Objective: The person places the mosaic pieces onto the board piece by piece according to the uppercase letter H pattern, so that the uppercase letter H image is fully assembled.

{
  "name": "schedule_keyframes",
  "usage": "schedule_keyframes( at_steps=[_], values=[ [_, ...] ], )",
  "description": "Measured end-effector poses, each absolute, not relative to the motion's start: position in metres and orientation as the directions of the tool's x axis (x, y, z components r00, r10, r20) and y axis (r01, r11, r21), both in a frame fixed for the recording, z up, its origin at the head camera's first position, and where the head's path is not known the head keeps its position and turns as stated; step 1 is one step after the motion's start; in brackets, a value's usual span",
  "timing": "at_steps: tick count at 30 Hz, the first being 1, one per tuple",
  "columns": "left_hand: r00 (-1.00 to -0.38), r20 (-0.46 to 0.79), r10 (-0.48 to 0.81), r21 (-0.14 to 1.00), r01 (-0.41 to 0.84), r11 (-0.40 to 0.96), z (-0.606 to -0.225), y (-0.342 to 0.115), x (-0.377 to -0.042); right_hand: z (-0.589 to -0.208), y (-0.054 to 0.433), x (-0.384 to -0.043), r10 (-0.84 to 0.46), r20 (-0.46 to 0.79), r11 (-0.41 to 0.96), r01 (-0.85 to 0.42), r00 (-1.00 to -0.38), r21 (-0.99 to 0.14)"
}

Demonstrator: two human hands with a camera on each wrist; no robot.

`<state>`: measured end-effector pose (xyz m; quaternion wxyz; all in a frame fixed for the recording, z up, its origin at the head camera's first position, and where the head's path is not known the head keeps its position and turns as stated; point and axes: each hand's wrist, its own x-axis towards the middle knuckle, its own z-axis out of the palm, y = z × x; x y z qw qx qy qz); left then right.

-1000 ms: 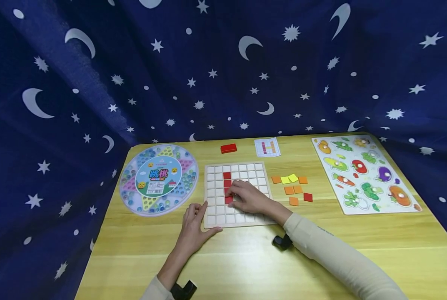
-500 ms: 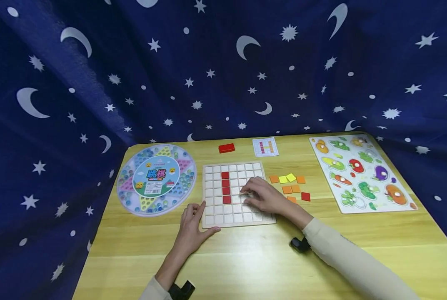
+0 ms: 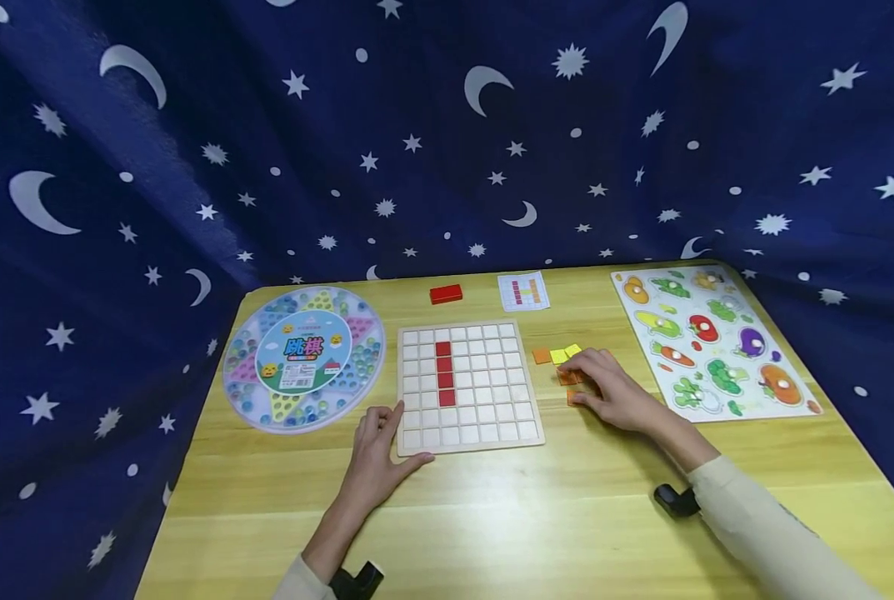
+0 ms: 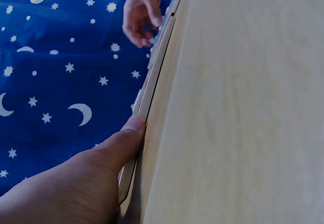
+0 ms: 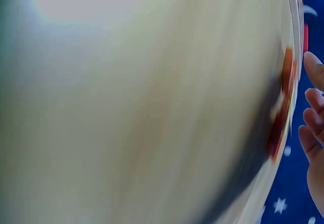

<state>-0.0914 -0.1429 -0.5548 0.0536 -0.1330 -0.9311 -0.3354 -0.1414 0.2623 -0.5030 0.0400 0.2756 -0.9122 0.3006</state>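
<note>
Tiles, flat orange squares perhaps made of painted wood, are probably weighing very little and seeming stiff rather than fragile. Their thin sides are offering only a sliver to grip, and their smooth faces may be turning slippery under a fingertip, so a light pinch across two opposite edges is looking surest.

They are lying flat on the table, to the right of the white-celled square board with a pale wooden rim. The right hand is reaching low over them, thumb and fingers apart and gently bent, visibly holding nothing; whether a fingertip is touching, I cannot tell. One orange square is sitting at the index fingertip, another is showing by the thumb, partly covered, and one is resting nearer the board. Two flat yellow square tiles are lying just beyond the fingers.

The left hand is bracketing the board's near left corner, thumb spread along the near rim and index finger at the left side, not curling round it. On the board, four flat red square tiles are forming a column.
</note>
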Motion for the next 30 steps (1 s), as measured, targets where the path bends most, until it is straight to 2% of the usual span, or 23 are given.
schedule_keyframes(
  at_steps=[5,11,17,30],
  values=[
    [-0.959,0.203,0.199,0.607,0.283,0.743,-0.552,-0.147,-0.09,-0.504,0.277,-0.137,-0.455,0.21,0.697,-0.493,-0.865,-0.521],
    [-0.95,0.239,0.199,0.589,0.305,0.749,-0.551,-0.148,-0.089,-0.509,0.281,-0.136,-0.442,0.255,0.707,-0.508,-0.86,-0.491],
    [-0.955,0.219,0.202,0.605,0.295,0.74,-0.552,-0.146,-0.091,-0.511,0.287,-0.133,-0.43,0.269,0.721,-0.507,-0.862,-0.473],
    [-0.955,0.202,0.216,0.616,0.295,0.731,-0.553,-0.142,-0.09,-0.513,0.291,-0.128,-0.368,0.224,0.721,-0.429,-0.902,-0.544]
  ],
)
